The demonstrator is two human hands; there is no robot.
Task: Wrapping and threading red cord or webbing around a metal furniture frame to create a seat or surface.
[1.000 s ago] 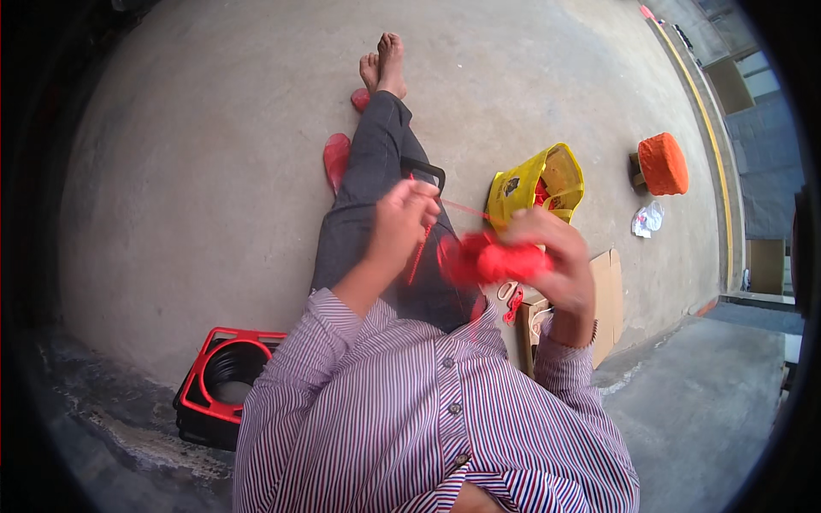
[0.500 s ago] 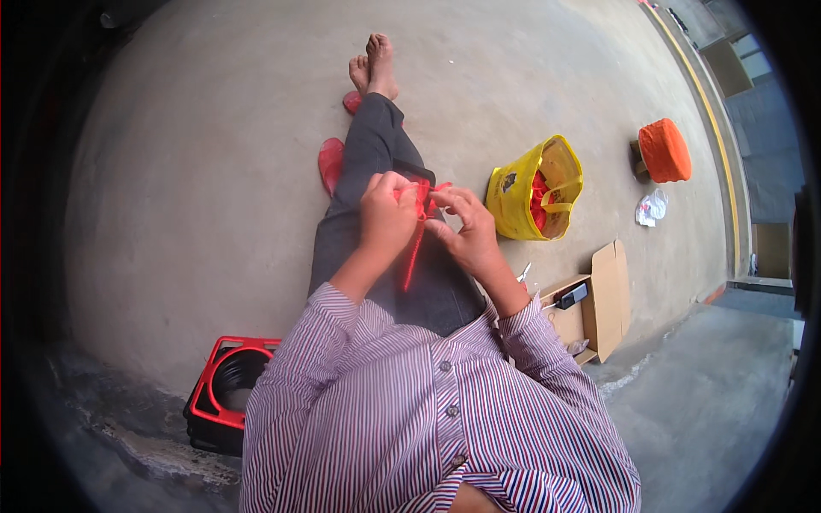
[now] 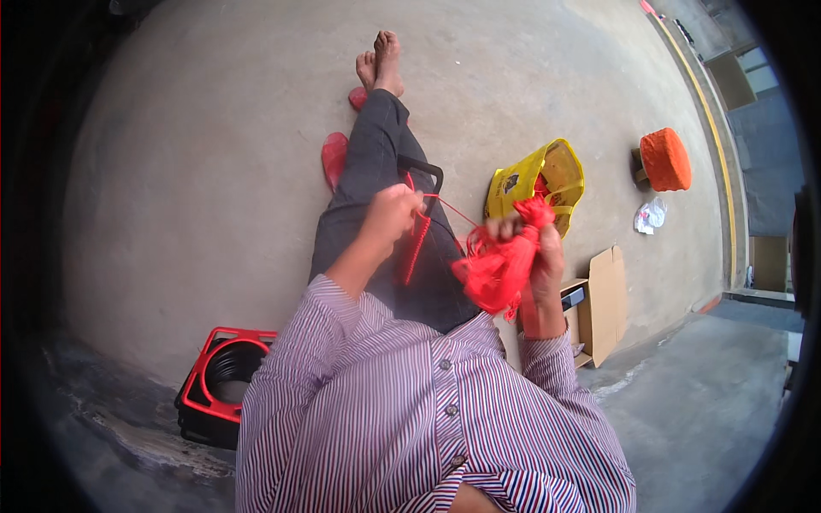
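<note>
My left hand [image 3: 394, 214] is closed over my thigh, pinching a red braided cord [image 3: 416, 248] whose finished length hangs down below the fingers. A thin red strand stretches from it across to my right hand [image 3: 547, 256]. That hand is raised to the right and wrapped around a loose bundle of red cord [image 3: 505, 265], slightly blurred, with loops hanging from it. Beside my left hand, a dark curved bar [image 3: 428, 168] lies across my legs; the cord appears to run up near it.
Behind the bundle stands a yellow bag [image 3: 513, 184] with red material inside. An open cardboard box [image 3: 605, 299] lies at my right, and an orange-covered stool [image 3: 665, 160] is farther off near white crumpled plastic [image 3: 650, 215]. Red shoes [image 3: 334, 159] and a red-and-black crate [image 3: 205, 385] are at left.
My right hand has moved right and toward me, away from the left, and now holds the red cord bundle. A strand is drawn out between the hands. The left hand stays over the thigh.
</note>
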